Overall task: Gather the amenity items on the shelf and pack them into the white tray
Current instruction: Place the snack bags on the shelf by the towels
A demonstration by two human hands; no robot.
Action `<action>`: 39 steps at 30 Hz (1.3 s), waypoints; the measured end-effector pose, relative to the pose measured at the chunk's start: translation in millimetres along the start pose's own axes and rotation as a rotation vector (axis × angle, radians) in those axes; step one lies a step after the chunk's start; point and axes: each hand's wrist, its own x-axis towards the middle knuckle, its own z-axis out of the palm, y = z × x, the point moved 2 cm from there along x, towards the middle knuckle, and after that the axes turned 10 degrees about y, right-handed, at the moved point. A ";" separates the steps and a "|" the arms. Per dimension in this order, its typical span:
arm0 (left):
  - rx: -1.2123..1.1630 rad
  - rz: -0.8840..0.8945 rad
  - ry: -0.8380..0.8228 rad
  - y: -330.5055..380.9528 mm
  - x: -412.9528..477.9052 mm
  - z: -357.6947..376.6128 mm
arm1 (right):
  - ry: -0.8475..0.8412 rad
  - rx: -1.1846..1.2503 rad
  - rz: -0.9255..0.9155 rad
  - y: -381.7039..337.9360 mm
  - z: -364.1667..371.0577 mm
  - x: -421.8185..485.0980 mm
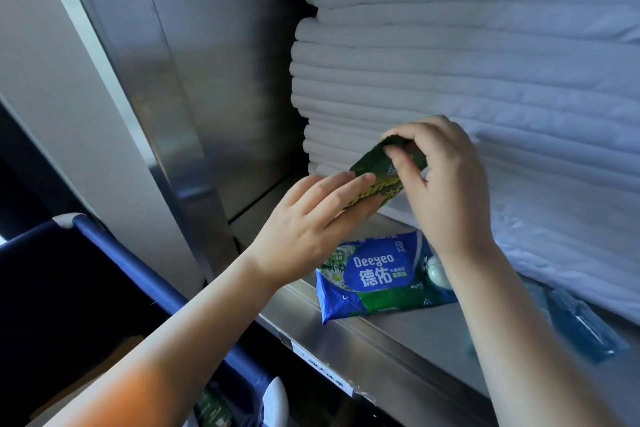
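Your right hand [446, 184] has its thumb and curled fingers pinched on the upper end of a green packet [381, 180]. Your left hand [311, 222] lays nearly straight fingers across the packet's lower end. Its thumb is hidden, so I cannot tell whether it grips. The packet hangs tilted above the shelf [415, 333], in front of the stack of white folded linen [450, 62] at the back.

Under your hands a blue pack of wipes [377, 277] lies flat near the shelf's front edge. A clear-wrapped item [585, 326] lies further along that edge to the right.

You look to be in the gathering step, with one item lifted and at least two left on the shelf. The white tray does not show here, so packing has to wait until you find it. Next you need to bring the packet down off the shelf toward the tray. One hand can carry it, which frees the other to take the wipes.
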 end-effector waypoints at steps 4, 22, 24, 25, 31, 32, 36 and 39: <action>-0.003 0.028 0.020 6.6 6.9 -1.9 | -0.019 -0.070 -0.075 -6.2 -10.6 7.1; -0.128 -0.064 -0.264 22.1 -41.9 19.8 | -0.176 0.086 0.090 21.7 12.6 -38.0; -0.126 -0.097 -0.284 20.7 -46.8 19.6 | -0.266 0.064 0.178 27.1 14.1 -59.7; -0.124 -0.113 -0.294 20.4 -49.9 19.8 | -0.368 0.034 0.225 30.5 17.1 -72.8; -0.103 -0.181 -0.353 26.3 -72.3 24.0 | -0.695 -0.062 0.377 44.7 24.6 -124.7; -0.097 -0.188 -0.366 27.6 -75.3 25.3 | -0.718 -0.087 0.358 46.1 24.6 -127.3; -0.055 -0.197 -0.445 31.6 -82.1 27.5 | -0.863 -0.181 0.303 51.5 26.7 -137.3; -0.041 -0.211 -0.521 35.2 -85.3 26.4 | -0.879 -0.162 0.323 53.1 30.3 -142.2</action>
